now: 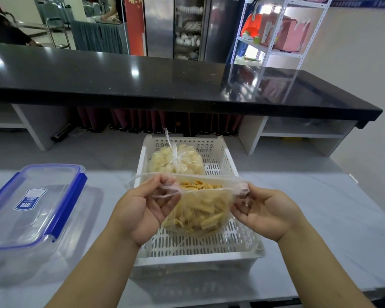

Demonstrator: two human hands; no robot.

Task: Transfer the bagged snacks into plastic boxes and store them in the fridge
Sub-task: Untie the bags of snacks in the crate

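Two pinches spread the snack bag [198, 213] open, left hand [142, 211] and right hand [268, 213], over the basket [198, 257] (fingertips [162, 182] lost behind plastic); plastic box [31, 210] cut off left.

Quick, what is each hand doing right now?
Left hand: pinching the left edge of the open snack bag.
Right hand: pinching the bag's right edge.

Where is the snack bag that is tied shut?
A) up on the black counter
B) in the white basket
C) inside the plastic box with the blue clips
B: the tied bag of pale chips lies in the white basket, behind the open bag that the left hand and the right hand pinch by its top edge.
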